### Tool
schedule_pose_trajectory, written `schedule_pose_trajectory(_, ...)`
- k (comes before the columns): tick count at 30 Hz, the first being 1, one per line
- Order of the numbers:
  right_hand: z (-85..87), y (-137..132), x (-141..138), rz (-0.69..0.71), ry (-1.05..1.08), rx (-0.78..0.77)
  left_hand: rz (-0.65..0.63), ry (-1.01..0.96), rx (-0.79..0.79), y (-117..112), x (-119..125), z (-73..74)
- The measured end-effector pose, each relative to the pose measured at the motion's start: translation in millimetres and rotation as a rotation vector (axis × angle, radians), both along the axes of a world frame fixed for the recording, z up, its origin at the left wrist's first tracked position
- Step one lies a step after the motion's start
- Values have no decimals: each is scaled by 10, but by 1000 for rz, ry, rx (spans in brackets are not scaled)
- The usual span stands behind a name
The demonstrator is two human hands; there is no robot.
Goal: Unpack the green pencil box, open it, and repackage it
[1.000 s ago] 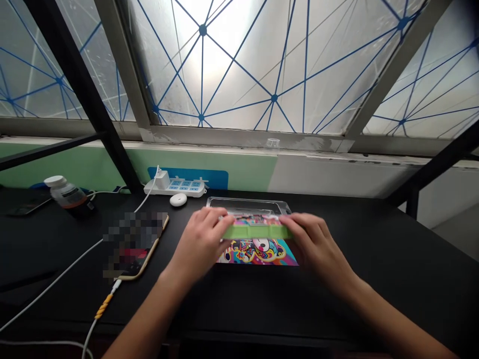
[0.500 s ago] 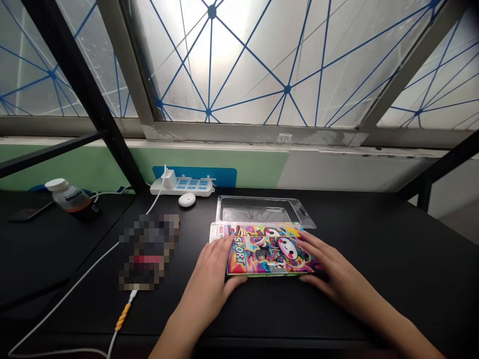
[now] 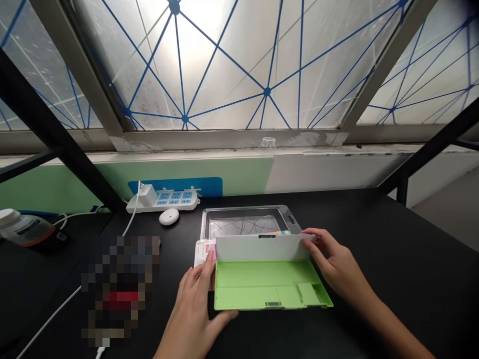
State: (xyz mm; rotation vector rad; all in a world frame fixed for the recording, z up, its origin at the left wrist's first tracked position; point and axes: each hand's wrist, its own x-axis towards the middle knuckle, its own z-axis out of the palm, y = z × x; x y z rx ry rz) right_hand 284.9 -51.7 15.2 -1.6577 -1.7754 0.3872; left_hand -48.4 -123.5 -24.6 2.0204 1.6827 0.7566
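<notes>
Middle of desk: the open box point(image 3: 262, 284) lies on the desk point(image 3: 392, 234), toward the lower edge of the frame.
Behind box: the plastic tray point(image 3: 243, 224) is lying, touching it.
Left of box: the card point(image 3: 202, 252) is partly under it; farther left is the phone point(image 3: 119, 284), blurred.
Upper left: the power strip point(image 3: 160, 202) lies, with the earbud case point(image 3: 169, 216) just before it.
Left edge: the bottle point(image 3: 22, 229).
Window ledge: the cup point(image 3: 268, 142) stands above the tray.

Left hand point(image 3: 192, 309) holds an open green plastic case point(image 3: 269, 284) at 9 o'clock; right hand point(image 3: 331, 259) grips its white lid point(image 3: 262, 248) at 3 o'clock.

Pixelated phone point(image 3: 119, 286) blocks the left hand's point(image 3: 194, 314) leftward path.
</notes>
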Motion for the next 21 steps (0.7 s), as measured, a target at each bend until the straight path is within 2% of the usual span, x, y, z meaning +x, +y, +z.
schedule_pose_trajectory(2,-106,-118,69,74,-6,36,-6,15,-3,2,-25,-13)
schedule_pose_trajectory(6,-244,-342,287,347,-118,89,27,5,-58,21,-59,-12)
schedule_pose_trajectory(9,-292,-386,380,512,-244,158,66,-34,-64,32,-43,11)
schedule_pose_trajectory(11,-320,-376,394,551,-275,226,69,-57,-46,33,-27,23)
schedule_pose_trajectory(14,-367,-337,392,475,-235,204,58,-64,-17,32,-6,30)
schedule_pose_trajectory(17,-402,-267,365,290,-210,80,73,-1,-1,41,30,45)
schedule_pose_trajectory(19,-400,-211,300,205,-249,44,85,37,-4,54,64,63)
schedule_pose_trajectory(21,-373,-173,184,154,-340,86,98,39,-1,62,95,79)
